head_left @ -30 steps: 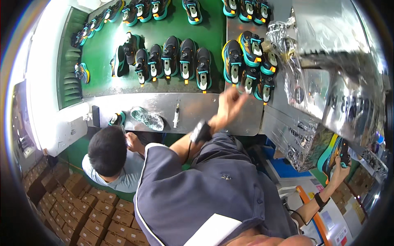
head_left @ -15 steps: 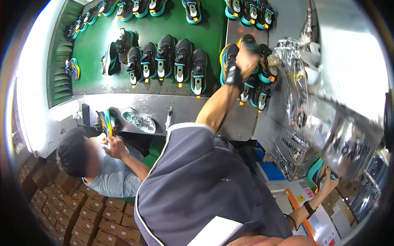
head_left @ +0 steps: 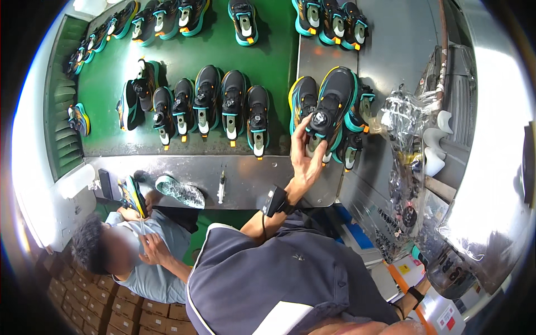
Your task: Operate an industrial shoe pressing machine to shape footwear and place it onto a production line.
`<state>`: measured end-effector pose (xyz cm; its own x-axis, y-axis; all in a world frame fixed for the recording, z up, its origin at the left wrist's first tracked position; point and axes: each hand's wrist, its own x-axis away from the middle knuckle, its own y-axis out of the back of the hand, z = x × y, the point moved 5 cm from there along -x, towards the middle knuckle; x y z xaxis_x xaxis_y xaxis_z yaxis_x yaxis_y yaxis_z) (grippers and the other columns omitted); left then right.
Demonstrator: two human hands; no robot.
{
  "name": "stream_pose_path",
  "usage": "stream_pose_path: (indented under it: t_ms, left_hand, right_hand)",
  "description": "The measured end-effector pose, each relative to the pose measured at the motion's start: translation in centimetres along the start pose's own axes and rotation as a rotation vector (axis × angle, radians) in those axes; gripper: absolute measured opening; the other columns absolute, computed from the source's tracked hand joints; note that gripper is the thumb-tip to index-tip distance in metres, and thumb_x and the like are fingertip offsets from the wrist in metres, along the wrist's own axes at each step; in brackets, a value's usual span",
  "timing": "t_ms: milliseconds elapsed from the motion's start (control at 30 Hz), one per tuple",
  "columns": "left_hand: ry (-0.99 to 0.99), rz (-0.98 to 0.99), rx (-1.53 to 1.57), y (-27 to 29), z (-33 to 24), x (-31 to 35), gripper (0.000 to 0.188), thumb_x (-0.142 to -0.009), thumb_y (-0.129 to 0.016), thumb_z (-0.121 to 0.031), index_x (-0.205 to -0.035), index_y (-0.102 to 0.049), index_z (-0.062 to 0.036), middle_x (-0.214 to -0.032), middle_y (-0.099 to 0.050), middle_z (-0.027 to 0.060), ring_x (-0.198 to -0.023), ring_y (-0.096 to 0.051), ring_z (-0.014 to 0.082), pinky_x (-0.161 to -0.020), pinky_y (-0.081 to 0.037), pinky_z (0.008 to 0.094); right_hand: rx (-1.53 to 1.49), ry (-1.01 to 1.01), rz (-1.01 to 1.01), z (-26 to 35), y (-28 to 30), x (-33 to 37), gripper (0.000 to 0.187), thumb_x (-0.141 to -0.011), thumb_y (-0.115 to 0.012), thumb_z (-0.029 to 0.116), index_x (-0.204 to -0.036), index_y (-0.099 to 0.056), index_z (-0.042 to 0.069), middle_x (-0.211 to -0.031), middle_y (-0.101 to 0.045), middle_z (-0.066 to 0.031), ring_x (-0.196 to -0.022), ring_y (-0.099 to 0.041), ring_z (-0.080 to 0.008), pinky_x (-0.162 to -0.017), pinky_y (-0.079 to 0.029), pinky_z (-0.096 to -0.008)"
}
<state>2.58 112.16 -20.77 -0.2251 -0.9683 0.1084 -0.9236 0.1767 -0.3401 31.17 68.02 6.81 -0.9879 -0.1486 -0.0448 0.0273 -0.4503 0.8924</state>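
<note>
My left hand (head_left: 306,163) grips a black running shoe (head_left: 335,100) with a teal and yellow sole. The thumb and fingers close around its heel and collar, with the toe pointing away from me. Beneath and beside it, several similar shoes stand on the metal end of the bench, one black shoe (head_left: 303,95) just left of the held one. At the lower right, my right hand (head_left: 426,285) is mostly hidden behind a dark, shiny wrapped piece; its fingers do not show. A teal sliver of a shoe (head_left: 416,252) peeks out near it.
Rows of shoes stand on the green belt (head_left: 184,53). On the metal ledge (head_left: 254,181) lie a syringe (head_left: 222,187) and a speckled sole-shaped piece (head_left: 180,191). To the left, a co-worker (head_left: 156,251) handles a shoe. Plastic-wrapped machinery (head_left: 399,123) flanks the right side.
My left hand has drawn back toward me with the shoe in it, off the group on the bench end. My right hand has moved lower, behind the wrapped piece. The view has shifted.
</note>
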Motion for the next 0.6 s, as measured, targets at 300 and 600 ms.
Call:
stream_pose_path:
  t_ms: [300, 600]
  left_hand:
    - [0.072, 0.025, -0.055, 2.1, -0.9, 1.2, 0.066, -0.08, -0.062, 0.008, -0.138, -0.032, -0.0002, -0.139, -0.039, 0.0146, -0.128, -0.041, 0.024, -0.107, -0.033, 0.0385]
    - [0.132, -0.171, -0.131, 9.3, 1.2, -0.4, 0.063, -0.079, -0.063, 0.0, -0.135, -0.034, -0.0028, -0.126, -0.05, 0.0171, -0.116, -0.051, 0.0262, -0.097, -0.041, 0.0375]
  right_hand:
    - [0.024, -0.031, -0.006, -0.1, 0.6, 0.7, 0.04, -0.08, -0.073, 0.015, -0.111, -0.057, -0.003, -0.096, -0.061, -0.0063, -0.081, -0.054, -0.0146, -0.073, -0.045, -0.0293]
    - [0.029, -0.013, 0.034, -0.3, 0.3, 0.0, 0.041, -0.08, -0.073, 0.016, -0.112, -0.056, -0.003, -0.098, -0.062, -0.0071, -0.083, -0.055, -0.0151, -0.074, -0.046, -0.0297]
